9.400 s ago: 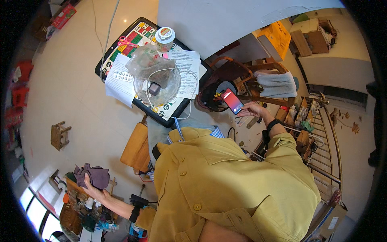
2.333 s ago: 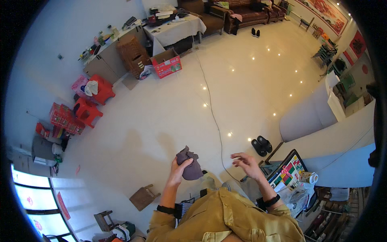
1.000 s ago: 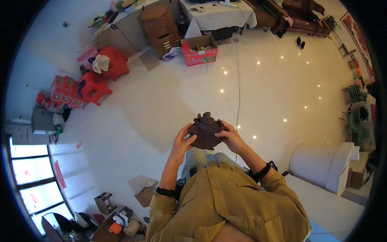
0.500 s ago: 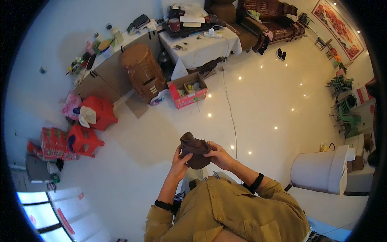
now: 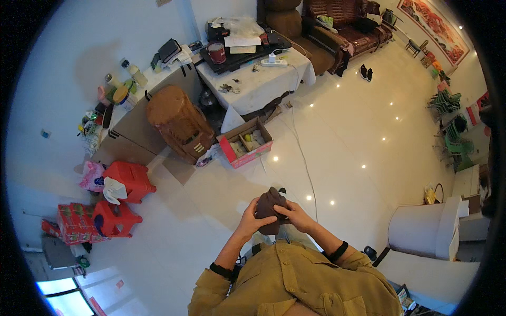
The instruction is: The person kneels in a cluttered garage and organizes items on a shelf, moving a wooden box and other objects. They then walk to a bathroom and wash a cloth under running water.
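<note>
Above the floor point(image 5: 174, 247), by the shirt point(image 5: 292, 271), the left hand point(image 5: 251, 219) and right hand point(image 5: 296, 216) both grip a brown cloth point(image 5: 270, 203). The right was empty a bit ago; now it helps, so neither one is free.

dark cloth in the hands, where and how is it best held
Probably by its two sides, one hand coming from the left and one from the right, thumbs on top, as the left hand and right hand have it. The dark cloth is bunched and folded, so a pinch at one end would likely let the rest sag.
</note>
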Motion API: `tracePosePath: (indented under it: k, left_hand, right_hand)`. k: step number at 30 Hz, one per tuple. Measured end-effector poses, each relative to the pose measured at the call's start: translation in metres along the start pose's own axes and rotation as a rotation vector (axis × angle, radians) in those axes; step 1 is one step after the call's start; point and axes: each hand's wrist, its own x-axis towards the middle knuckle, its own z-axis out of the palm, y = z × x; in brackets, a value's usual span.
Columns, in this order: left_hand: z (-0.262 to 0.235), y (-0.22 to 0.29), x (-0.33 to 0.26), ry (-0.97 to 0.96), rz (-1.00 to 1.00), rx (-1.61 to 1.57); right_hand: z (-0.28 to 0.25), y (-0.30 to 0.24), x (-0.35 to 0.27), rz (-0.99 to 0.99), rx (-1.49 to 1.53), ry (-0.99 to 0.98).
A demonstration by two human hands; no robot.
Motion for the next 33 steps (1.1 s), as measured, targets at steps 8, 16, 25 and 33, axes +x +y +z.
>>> tracePosePath:
  k: [8,16,25,33]
  left_hand:
    - [0.001,0.051,0.104,0.117,0.178,0.390]
    - [0.010,0.074,0.180,0.154,0.051,0.076]
    - [-0.010,0.143,0.259,0.308,-0.248,-0.044]
    - [-0.048,0.186,0.354,0.043,-0.174,-0.079]
  right_hand:
    - [-0.064,-0.089,0.072,-0.046,0.023,-0.010]
    - [-0.099,-0.169,0.126,0.019,0.105,-0.053]
    - [-0.108,-0.236,0.201,-0.027,0.163,-0.023]
    - [-0.108,-0.310,0.255,-0.057,0.152,-0.047]
